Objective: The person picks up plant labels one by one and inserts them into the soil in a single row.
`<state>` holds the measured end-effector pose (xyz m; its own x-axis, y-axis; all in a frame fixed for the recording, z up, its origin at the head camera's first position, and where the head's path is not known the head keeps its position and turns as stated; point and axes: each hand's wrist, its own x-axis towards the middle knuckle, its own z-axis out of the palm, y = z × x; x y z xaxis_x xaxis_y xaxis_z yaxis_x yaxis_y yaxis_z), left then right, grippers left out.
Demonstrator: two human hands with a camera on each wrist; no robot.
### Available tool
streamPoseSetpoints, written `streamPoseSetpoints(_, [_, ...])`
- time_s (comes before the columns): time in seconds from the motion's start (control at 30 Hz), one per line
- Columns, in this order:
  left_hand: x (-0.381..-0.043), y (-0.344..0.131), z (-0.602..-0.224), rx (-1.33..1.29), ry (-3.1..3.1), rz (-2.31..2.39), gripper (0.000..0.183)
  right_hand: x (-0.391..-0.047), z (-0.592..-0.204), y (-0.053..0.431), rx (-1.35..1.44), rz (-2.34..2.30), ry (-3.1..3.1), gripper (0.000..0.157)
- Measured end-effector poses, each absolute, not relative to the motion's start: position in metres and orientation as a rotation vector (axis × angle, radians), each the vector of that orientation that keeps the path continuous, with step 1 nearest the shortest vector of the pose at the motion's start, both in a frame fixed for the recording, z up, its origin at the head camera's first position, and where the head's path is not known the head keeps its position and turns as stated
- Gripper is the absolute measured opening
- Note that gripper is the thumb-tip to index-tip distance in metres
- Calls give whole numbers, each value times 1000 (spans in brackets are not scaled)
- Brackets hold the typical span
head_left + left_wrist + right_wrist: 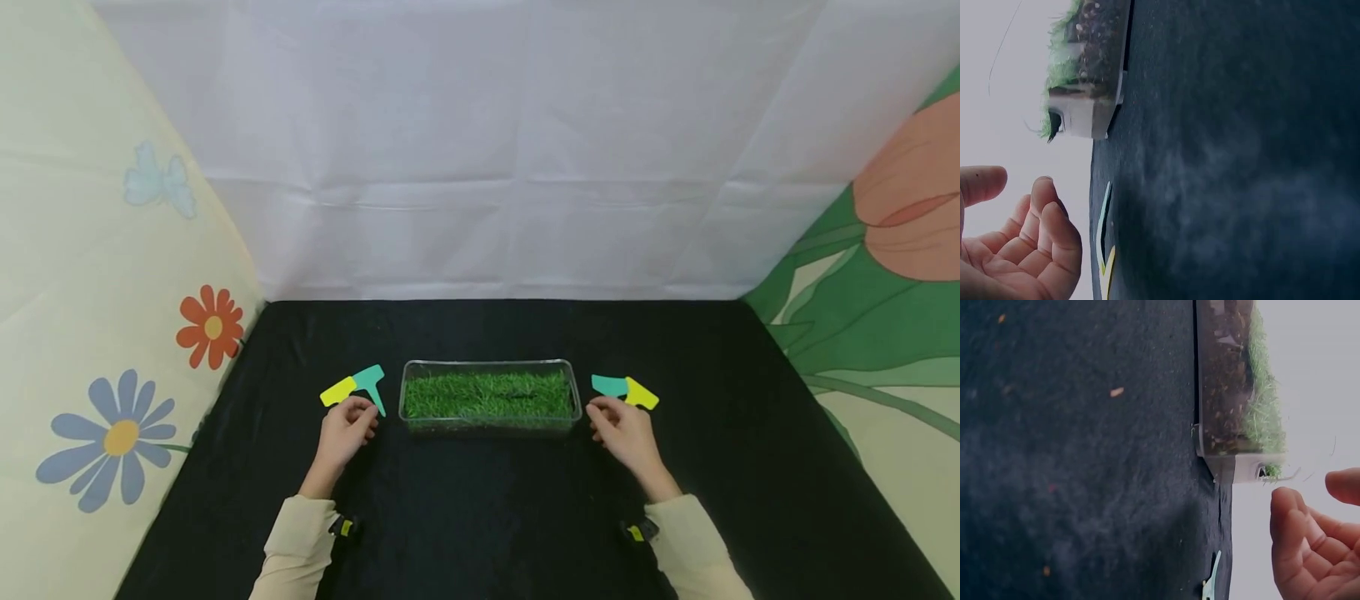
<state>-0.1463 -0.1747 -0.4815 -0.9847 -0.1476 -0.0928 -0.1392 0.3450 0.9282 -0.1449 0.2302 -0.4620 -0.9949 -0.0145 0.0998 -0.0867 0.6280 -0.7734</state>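
A clear plastic tray (492,422) of green grass (487,395) stands on the black cloth between my hands. On its left lie a teal T-shaped plant label (368,379) and a yellow plant label (337,391), partly overlapping. My left hand (347,433) hovers just in front of them, fingers loosely curled, thumb apart and nothing between. Another teal label (609,386) and yellow label (641,394) lie on the tray's right, their near parts hidden by my right hand (626,433). That hand is likewise loosely curled and holds nothing; in the right wrist view its thumb and fingertips (1285,499) are apart.
Black cloth (465,517) covers the table. A white sheet (510,150) hangs behind it, with flower-patterned cloths (67,333) at both sides. Dark soil (1225,394) shows through the tray wall, and small crumbs (1116,392) lie on the cloth.
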Motion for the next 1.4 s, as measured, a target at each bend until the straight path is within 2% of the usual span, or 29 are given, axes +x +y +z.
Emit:
streamPoseSetpoints(0.37, [-142, -185, -481, 324, -2570, -1737, 17, -150, -465, 239, 101, 1213, -2777, 19])
streamPoseSetpoints(0.6, [-144, -186, -480, 285, -2572, -1664, 17, -150, -461, 241, 86, 1241, -2802, 23])
streamPoseSetpoints(0.87, [-159, -198, -481, 209, -2626, -1350, 16, -151, -459, 241, 95, 1241, -2787, 23])
streamPoseSetpoints(1.4, [-182, -227, -482, 258, -2766, -1225, 22, -147, -455, 236, 84, 1230, -2823, 24])
